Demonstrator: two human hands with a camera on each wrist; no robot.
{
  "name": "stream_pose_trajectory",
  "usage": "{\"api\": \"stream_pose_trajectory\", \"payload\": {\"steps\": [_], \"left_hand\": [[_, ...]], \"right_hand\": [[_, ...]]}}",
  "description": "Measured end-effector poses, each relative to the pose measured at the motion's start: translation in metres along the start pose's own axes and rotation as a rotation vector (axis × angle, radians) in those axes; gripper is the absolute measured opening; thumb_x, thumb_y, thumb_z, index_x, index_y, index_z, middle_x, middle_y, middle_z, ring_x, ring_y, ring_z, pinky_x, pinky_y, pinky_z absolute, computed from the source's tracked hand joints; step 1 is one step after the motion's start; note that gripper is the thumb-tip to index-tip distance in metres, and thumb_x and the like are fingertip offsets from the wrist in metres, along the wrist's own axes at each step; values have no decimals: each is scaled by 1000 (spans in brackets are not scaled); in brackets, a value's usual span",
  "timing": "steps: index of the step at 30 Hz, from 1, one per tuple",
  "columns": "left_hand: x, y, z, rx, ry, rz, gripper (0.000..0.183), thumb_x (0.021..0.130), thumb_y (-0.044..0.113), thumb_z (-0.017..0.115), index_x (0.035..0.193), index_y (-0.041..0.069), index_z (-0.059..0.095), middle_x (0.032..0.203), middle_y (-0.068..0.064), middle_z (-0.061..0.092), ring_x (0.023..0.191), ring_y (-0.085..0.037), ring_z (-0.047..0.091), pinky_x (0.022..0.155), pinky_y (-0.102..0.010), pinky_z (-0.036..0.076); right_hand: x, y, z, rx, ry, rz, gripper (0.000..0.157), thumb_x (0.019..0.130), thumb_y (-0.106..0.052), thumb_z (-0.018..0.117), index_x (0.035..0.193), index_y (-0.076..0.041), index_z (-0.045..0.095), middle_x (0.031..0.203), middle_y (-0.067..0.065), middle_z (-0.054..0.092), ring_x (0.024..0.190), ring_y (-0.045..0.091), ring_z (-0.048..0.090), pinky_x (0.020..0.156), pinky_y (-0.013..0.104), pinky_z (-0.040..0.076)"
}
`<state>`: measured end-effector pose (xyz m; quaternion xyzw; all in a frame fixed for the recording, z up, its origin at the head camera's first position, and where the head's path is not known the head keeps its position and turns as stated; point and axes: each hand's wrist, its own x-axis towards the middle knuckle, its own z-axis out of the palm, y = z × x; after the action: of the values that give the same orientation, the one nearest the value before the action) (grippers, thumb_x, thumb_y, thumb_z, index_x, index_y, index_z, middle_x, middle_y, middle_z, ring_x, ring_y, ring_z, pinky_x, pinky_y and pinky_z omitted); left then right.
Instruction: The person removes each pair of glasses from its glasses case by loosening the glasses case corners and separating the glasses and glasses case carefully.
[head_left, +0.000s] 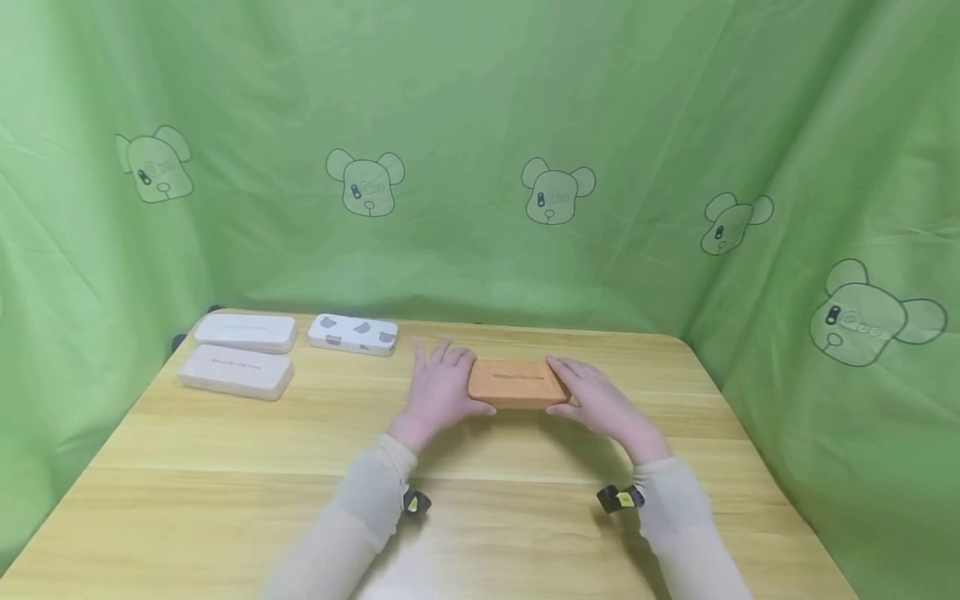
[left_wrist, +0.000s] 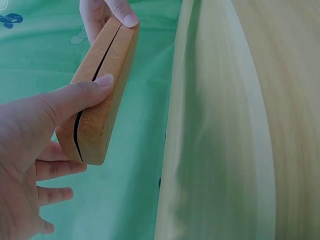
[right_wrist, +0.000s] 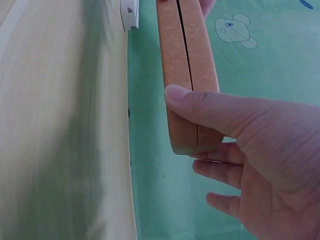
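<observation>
An orange-brown glasses case (head_left: 519, 382) with dark lettering on its lid is held up over the table between both hands. My left hand (head_left: 444, 385) grips its left end, the thumb (left_wrist: 82, 97) lying across the front side by the seam. At the opposite end my right hand (head_left: 600, 404) pinches the case, its thumb (right_wrist: 205, 105) along the front and the fingers behind. A thin dark gap (left_wrist: 100, 65) runs along the seam in the left wrist view. Shadows of the arms fall on the wood below.
Two pale cases, a white one (head_left: 246, 331) and a pinkish one (head_left: 236, 372), lie at the table's back left. Right of them is a white case with brown patches (head_left: 352, 333). Green curtain (head_left: 480, 167) surrounds the wooden table (head_left: 510, 517).
</observation>
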<state>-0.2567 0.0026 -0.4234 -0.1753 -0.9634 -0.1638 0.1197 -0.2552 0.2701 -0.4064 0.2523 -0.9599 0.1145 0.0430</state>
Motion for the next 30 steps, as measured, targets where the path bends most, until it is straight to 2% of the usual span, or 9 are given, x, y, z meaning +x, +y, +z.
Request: {"api": "stream_pose_trajectory", "payload": {"steps": [18, 30], "left_hand": [[9, 36, 14, -27, -18, -14, 91, 63, 65, 80, 134, 13, 55, 142, -4, 55, 144, -31, 35, 120, -64, 9], [9, 57, 27, -64, -12, -24, 90, 63, 64, 81, 133, 14, 56, 140, -1, 56, 142, -30, 38, 121, -62, 9]], "right_hand": [[-23, 26, -13, -8, 14, 27, 85, 79, -23, 79, 147, 4, 35, 144, 32, 44, 131, 50, 43, 113, 62, 31], [-40, 38, -17, 22, 29, 37, 82, 77, -19, 80, 144, 6, 39, 139, 34, 47, 128, 51, 45, 110, 64, 33]]}}
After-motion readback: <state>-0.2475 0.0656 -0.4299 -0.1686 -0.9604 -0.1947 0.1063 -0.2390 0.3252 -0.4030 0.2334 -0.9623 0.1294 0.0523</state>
